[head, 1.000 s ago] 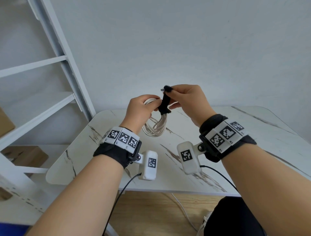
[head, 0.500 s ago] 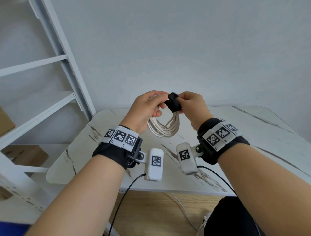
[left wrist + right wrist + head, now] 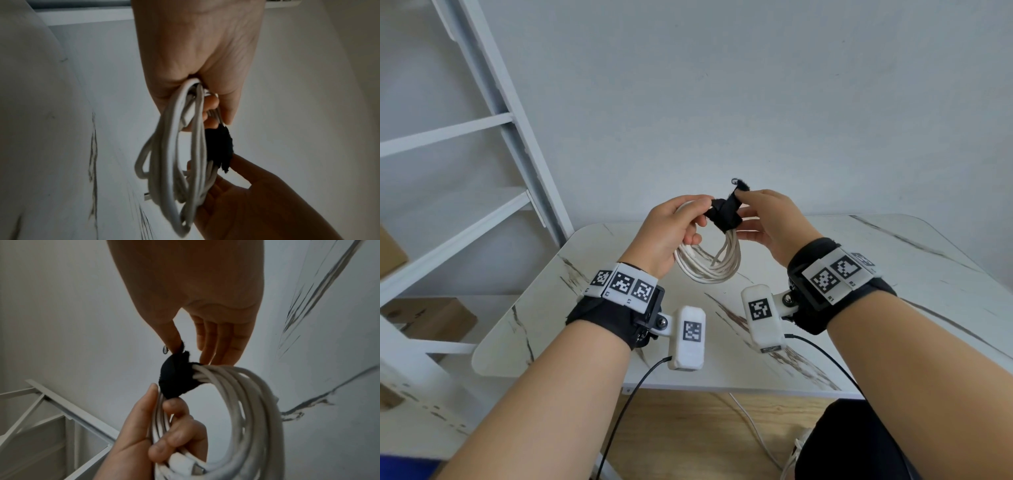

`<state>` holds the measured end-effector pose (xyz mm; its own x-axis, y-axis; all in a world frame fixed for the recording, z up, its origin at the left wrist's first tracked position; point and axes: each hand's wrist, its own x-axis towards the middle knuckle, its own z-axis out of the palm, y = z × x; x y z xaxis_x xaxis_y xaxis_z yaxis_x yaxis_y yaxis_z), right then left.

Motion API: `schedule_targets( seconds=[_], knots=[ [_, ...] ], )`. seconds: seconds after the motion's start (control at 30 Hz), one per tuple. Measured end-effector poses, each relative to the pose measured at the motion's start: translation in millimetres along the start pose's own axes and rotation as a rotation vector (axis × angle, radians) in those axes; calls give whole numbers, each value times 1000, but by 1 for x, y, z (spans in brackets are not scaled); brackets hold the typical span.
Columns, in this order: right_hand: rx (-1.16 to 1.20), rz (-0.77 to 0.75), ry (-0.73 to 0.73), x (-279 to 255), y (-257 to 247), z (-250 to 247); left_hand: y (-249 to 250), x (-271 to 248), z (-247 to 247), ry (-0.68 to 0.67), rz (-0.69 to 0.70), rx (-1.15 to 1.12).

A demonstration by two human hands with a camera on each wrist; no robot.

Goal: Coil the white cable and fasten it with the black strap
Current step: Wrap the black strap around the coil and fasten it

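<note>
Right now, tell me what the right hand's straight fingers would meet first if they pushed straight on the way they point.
The white cable coil: the fingers already end at its strands, beside the black strap.

In front of you sits a white marble-patterned table [image 3: 893,274] against a plain wall [image 3: 756,85]. To your left stands a white shelf frame [image 3: 493,113], with cardboard boxes [image 3: 431,318] beneath it, over a wooden floor [image 3: 688,428].

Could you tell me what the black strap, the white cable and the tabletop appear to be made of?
Black strap: soft matte fabric with fuzzy edges, probably hook-and-loop.
White cable: smooth, flexible jacket with a slight sheen, likely plastic or rubber.
Tabletop: glossy white surface with dark veins, marble-look; real stone or laminate cannot be told.
</note>
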<state>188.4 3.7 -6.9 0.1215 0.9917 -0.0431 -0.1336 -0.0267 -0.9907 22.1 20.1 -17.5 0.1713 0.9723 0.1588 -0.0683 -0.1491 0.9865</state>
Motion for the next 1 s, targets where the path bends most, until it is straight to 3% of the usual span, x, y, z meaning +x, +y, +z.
schedule_targets(
  seconds=[0.13, 0.3, 0.57, 0.73, 0.9, 1.0],
  knots=[
    [-56, 20, 100, 2, 1, -2, 1, 1, 0, -16, -31, -72],
    [-82, 7, 118, 4, 3, -5, 0, 3, -2, -20, -97, -208],
    [-179, 46, -32, -1, 10, -2, -8, 9, -7, 122, -182, -407],
    [-309, 188, -191, -1, 17, -4, -12, 11, -8, 194, -241, -596],
    [-171, 196, -249, -2, 22, -6, -18, 14, -5, 178, -260, -606],
    [-138, 153, -204, 2, 24, -8, -19, 14, -5, 153, -262, -476]
  ],
)
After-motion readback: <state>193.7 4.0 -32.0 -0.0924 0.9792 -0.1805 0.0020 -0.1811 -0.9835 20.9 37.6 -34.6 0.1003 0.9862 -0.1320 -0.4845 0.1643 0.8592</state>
